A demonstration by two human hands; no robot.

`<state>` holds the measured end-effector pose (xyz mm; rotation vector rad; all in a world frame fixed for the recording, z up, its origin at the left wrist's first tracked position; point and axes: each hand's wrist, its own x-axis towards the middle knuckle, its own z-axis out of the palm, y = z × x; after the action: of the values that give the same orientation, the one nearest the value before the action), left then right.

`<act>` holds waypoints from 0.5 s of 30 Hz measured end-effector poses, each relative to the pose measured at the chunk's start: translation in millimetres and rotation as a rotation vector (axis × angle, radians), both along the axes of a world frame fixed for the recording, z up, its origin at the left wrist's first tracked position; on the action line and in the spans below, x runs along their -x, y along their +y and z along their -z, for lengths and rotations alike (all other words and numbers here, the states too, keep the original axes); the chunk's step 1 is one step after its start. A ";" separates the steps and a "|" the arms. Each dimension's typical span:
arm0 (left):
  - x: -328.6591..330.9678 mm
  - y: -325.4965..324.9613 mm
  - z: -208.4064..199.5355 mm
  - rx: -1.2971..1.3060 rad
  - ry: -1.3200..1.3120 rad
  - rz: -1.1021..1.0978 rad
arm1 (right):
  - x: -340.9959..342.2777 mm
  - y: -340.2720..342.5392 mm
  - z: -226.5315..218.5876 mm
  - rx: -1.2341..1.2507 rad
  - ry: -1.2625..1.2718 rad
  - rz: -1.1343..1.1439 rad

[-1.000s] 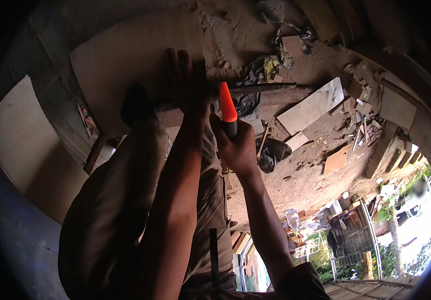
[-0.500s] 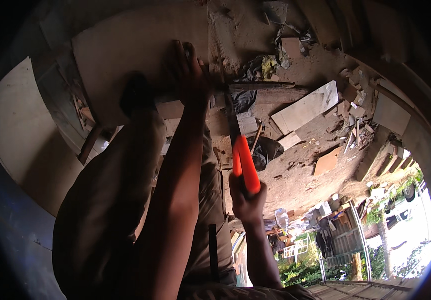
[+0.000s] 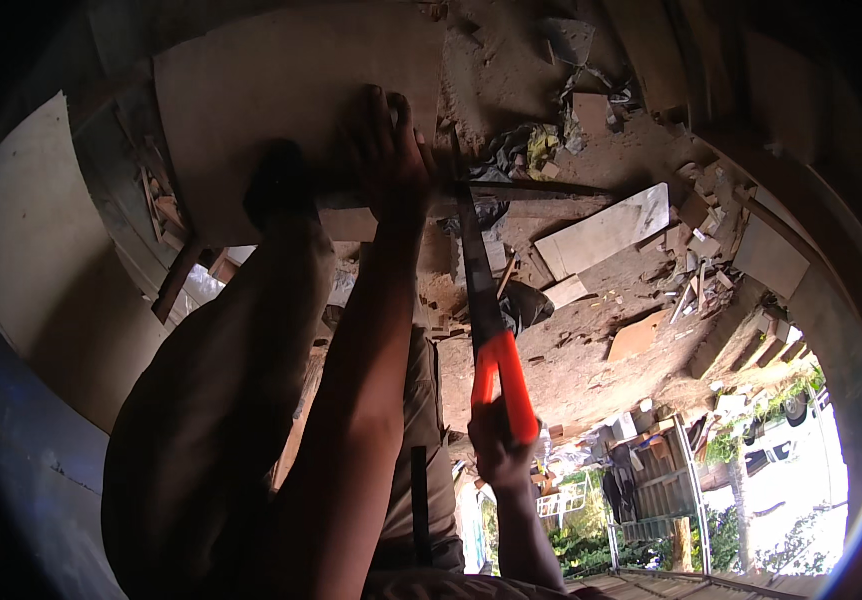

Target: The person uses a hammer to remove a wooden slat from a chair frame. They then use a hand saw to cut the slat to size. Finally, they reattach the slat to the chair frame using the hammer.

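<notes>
Head view: right hand (image 3: 502,450) grips a likely springy saw (image 3: 481,275) by its handle (image 3: 515,385) (surest hold) beside a board (image 3: 261,90), left hand (image 3: 391,160) spread atop.

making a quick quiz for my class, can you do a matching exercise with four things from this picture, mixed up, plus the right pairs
Things:
1. left hand
2. right hand
3. saw handle
4. saw blade

Descriptions:
a. bright orange
b. resting on the brown board
c. long, narrow and dark
d. closed in a grip, nearer the bottom of the picture

Right pairs: 1-b, 2-d, 3-a, 4-c
</notes>
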<state>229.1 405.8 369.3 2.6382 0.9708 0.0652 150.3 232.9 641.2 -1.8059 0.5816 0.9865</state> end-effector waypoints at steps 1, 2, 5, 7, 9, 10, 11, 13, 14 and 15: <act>4.6 -1.3 2.6 0.011 0.015 0.000 | -17.1 11.6 41.9 -0.044 0.056 0.097; -1.4 -4.7 7.1 0.029 0.011 0.018 | -34.0 24.8 78.6 -0.087 0.059 0.168; -15.5 -1.4 -11.3 0.052 0.289 0.187 | -82.3 62.9 150.3 0.006 -0.067 -0.056; -5.4 3.3 -16.8 0.086 0.249 0.151 | -72.0 57.1 133.1 0.028 -0.002 -0.034; 11.9 5.5 9.5 0.123 -0.153 -0.056 | -29.5 26.5 73.1 0.028 0.007 -0.099; 10.5 -2.3 5.2 0.147 -0.087 -0.048 | -6.0 7.9 30.7 0.063 0.038 -0.102; 1.0 -5.6 10.4 0.126 -0.075 -0.017 | 8.3 -1.7 2.1 0.072 0.042 -0.114; -4.4 -1.3 -2.4 0.038 -0.020 0.005 | 21.4 -12.8 -37.5 0.033 0.106 -0.067; -2.6 -1.8 -2.8 0.023 0.014 0.000 | 20.4 -11.8 -37.9 0.024 0.057 -0.072; 1.8 -3.5 -4.0 0.007 0.048 -0.007 | 17.7 -8.2 -31.3 -0.016 -0.002 -0.037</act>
<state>227.2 402.2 373.3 2.6413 0.9938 -0.0007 132.6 224.6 672.5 -1.8097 0.5392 1.0111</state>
